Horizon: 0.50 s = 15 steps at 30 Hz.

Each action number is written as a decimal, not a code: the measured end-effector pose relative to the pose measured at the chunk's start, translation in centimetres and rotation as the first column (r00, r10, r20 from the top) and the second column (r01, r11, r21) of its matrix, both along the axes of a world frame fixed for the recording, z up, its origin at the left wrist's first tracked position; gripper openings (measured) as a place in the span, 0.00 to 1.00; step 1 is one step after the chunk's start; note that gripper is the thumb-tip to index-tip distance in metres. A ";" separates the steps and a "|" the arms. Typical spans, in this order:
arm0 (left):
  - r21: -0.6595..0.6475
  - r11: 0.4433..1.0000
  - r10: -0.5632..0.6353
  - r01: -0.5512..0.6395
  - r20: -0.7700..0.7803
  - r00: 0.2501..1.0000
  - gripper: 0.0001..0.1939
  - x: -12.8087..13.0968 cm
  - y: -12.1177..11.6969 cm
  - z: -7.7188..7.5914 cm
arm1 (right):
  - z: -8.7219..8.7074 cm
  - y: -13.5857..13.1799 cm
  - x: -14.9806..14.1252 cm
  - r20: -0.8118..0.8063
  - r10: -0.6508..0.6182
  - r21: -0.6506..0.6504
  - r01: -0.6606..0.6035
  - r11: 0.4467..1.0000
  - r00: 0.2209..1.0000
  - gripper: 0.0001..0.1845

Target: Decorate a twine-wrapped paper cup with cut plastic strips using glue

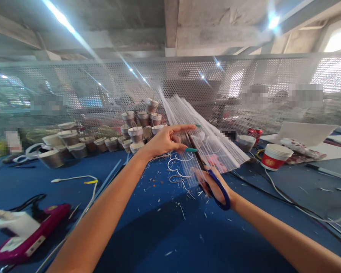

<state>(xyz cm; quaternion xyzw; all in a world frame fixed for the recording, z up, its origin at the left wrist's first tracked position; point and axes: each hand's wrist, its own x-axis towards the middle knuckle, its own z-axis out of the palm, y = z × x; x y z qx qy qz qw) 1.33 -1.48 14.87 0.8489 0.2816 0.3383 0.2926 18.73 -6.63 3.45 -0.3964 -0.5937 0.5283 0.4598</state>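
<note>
My right hand point(217, 185) grips a pair of scissors point(220, 195) with blue handles; their dark blades point up and left. A fanned bundle of clear, thin plastic strips point(199, 121) stands tilted around the blades and partly overlaps my right fingers. Whether that hand also holds the strips, I cannot tell. My left hand point(169, 141) is at the left side of the bundle, with thumb and index finger stretched apart and teal nails showing. Its other fingers are hidden. White curled offcuts point(176, 165) lie below the strips on the blue table point(147, 235).
Several small whitish-rimmed pots point(135, 133) stand stacked behind. At left are a magenta power strip point(36, 235) and a white cable point(76, 177). A red-and-white paper cup point(275, 157), black cables point(261, 189) and a red can point(257, 133) are at right. A perforated metal screen point(108, 81) rises behind.
</note>
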 end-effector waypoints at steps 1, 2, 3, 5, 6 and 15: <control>0.001 1.000 0.000 0.000 0.000 1.000 0.30 0.0 0.0 0.0 | 0.0 0.0 0.0 -0.001 0.004 0.001 -0.004 1.000 1.000 0.23; 0.002 1.000 -0.002 0.002 -0.001 1.000 0.30 0.0 0.0 0.0 | -0.1 0.0 0.0 -0.003 0.007 0.001 -0.007 1.000 1.000 0.23; 0.003 1.000 -0.006 0.006 -0.002 1.000 0.30 0.0 0.0 0.0 | -0.1 0.0 0.0 -0.007 0.007 -0.003 -0.007 1.000 1.000 0.23; 0.001 1.000 -0.017 0.017 -0.003 1.000 0.31 0.0 0.0 0.0 | -0.1 0.0 0.0 -0.017 0.002 -0.020 -0.002 1.000 1.000 0.24; 0.000 1.000 -0.019 0.019 -0.003 1.000 0.31 0.0 0.0 0.0 | -0.1 0.0 0.0 -0.020 -0.003 -0.028 0.002 1.000 1.000 0.24; 0.039 0.999 0.008 -0.006 -0.043 0.999 0.31 -0.2 -0.1 0.1 | 0.0 -0.1 -0.1 -0.026 0.000 0.007 0.000 1.000 1.000 0.24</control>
